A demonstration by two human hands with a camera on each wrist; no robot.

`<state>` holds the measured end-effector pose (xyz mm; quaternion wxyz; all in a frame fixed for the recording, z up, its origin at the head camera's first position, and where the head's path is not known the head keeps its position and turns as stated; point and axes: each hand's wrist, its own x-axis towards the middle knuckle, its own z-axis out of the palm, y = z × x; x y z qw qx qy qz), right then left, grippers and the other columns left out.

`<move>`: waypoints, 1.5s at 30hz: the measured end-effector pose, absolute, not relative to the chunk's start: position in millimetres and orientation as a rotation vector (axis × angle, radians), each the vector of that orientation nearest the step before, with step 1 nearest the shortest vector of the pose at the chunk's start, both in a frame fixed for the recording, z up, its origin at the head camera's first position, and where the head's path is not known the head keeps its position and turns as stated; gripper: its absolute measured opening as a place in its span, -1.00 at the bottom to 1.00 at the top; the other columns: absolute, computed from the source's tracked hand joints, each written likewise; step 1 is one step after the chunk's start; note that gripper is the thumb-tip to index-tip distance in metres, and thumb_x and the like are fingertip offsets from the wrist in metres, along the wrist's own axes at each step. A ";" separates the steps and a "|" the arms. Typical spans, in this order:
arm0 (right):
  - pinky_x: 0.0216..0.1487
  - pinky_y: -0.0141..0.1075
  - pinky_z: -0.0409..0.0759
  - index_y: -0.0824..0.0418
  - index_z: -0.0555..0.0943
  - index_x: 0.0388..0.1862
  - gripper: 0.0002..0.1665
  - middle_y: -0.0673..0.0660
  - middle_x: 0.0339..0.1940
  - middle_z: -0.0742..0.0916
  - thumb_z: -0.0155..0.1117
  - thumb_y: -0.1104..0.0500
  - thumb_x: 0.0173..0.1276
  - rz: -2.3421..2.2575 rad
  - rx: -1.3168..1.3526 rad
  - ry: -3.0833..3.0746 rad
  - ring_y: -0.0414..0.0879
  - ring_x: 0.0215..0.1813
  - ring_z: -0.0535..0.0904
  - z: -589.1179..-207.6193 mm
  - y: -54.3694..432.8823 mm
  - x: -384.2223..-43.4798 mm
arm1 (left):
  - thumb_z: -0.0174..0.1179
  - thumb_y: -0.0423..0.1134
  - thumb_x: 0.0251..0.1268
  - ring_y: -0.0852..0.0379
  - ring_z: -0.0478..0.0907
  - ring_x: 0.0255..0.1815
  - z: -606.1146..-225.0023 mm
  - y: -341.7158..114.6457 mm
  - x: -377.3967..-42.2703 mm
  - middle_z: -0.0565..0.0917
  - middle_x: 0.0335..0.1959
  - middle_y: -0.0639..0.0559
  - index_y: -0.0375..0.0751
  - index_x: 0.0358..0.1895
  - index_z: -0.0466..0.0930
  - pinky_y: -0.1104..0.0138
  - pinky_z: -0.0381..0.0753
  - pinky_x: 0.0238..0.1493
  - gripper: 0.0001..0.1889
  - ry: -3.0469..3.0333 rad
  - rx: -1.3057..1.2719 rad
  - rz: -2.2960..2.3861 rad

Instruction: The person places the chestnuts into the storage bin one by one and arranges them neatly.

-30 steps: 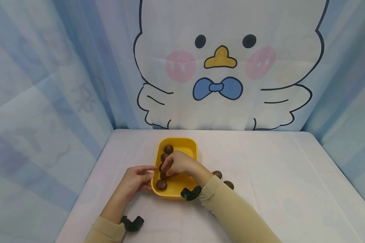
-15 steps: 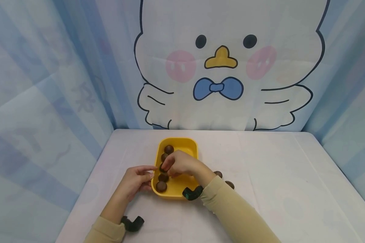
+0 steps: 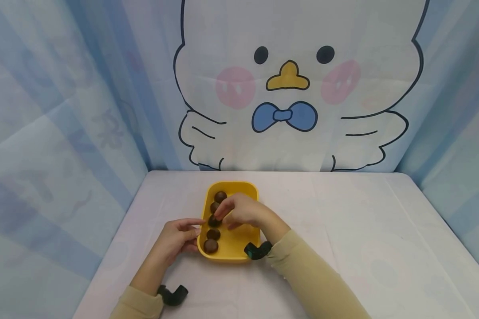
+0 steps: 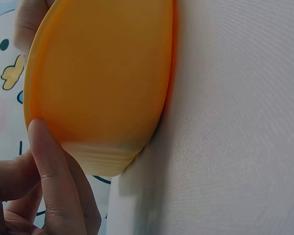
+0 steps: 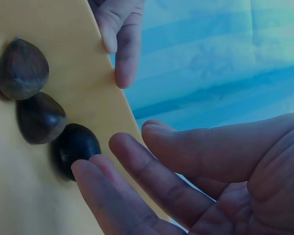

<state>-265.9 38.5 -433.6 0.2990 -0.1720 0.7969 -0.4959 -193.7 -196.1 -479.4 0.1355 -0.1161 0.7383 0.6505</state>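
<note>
A yellow tray [image 3: 233, 243] stands on the table with several brown chestnuts [image 3: 211, 246] in a row along its left wall. My left hand [image 3: 176, 239] is at the tray's left side; in the left wrist view, a fingertip rests against its outer wall [image 4: 103, 68]. Above the tray reaches my right hand [image 3: 243, 210], fingers loosely bent and apart, gripping nothing. In the right wrist view, one fingertip overlaps the edge of a dark chestnut [image 5: 77, 149]; whether it touches I cannot tell. Two more chestnuts, pointed and brown, show beyond that one.
The white-covered table [image 3: 343, 248] stretches to the right of the tray. A curtain [image 3: 283, 146] printed with a bird hangs behind it, with blue cloth on both sides. Dark curved pieces [image 3: 257, 250] stick out at both wrists.
My right hand has let go of a chestnut near the front of the row and drawn up and right. Two chestnuts on the table are now hidden behind that arm. The left hand stays.
</note>
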 end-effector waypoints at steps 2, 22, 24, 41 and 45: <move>0.06 -0.12 0.87 0.38 0.76 0.11 -0.69 0.34 0.15 0.81 0.33 0.45 0.42 -1.332 -0.463 2.099 0.20 0.15 0.79 -431.6 41.5 -265.3 | 0.30 -0.40 0.48 0.11 0.68 -0.50 -479.8 -196.2 -193.2 0.74 -0.27 -0.08 -0.27 0.30 0.72 0.36 0.81 -0.38 -0.62 2.135 -0.332 1.886; 0.07 -0.11 0.86 0.34 0.76 0.13 -0.70 0.25 0.11 0.83 0.38 0.39 0.44 -1.400 -0.454 2.110 0.07 0.11 0.80 -419.3 78.5 -262.6 | 0.30 -0.41 0.47 0.12 0.67 -0.52 -479.4 -193.8 -192.5 0.72 -0.29 -0.08 -0.28 0.30 0.72 0.37 0.80 -0.40 -0.62 2.118 -0.324 1.903; 0.07 -0.11 0.87 0.35 0.75 0.15 -0.68 0.29 0.13 0.82 0.37 0.40 0.45 -1.410 -0.451 2.105 0.10 0.13 0.79 -419.0 81.9 -262.9 | 0.30 -0.41 0.47 0.12 0.67 -0.52 -479.2 -193.4 -192.7 0.72 -0.29 -0.08 -0.28 0.29 0.72 0.37 0.80 -0.40 -0.63 2.121 -0.328 1.899; 0.10 -0.09 0.86 0.34 0.72 0.20 -0.64 0.29 0.16 0.82 0.37 0.39 0.44 -1.458 -0.421 2.112 0.28 0.23 0.74 -415.8 110.0 -260.6 | 0.31 -0.41 0.47 0.13 0.65 -0.54 -475.6 -194.2 -190.6 0.70 -0.32 -0.04 -0.33 0.31 0.69 0.37 0.80 -0.42 -0.61 2.134 -0.306 1.907; 0.11 -0.08 0.86 0.34 0.71 0.21 -0.63 0.35 0.20 0.79 0.38 0.40 0.44 -1.470 -0.412 2.106 0.31 0.24 0.73 -415.4 116.6 -259.2 | 0.31 -0.42 0.47 0.14 0.65 -0.54 -475.6 -194.2 -190.3 0.70 -0.32 -0.05 -0.34 0.31 0.69 0.37 0.79 -0.42 -0.61 2.137 -0.307 1.905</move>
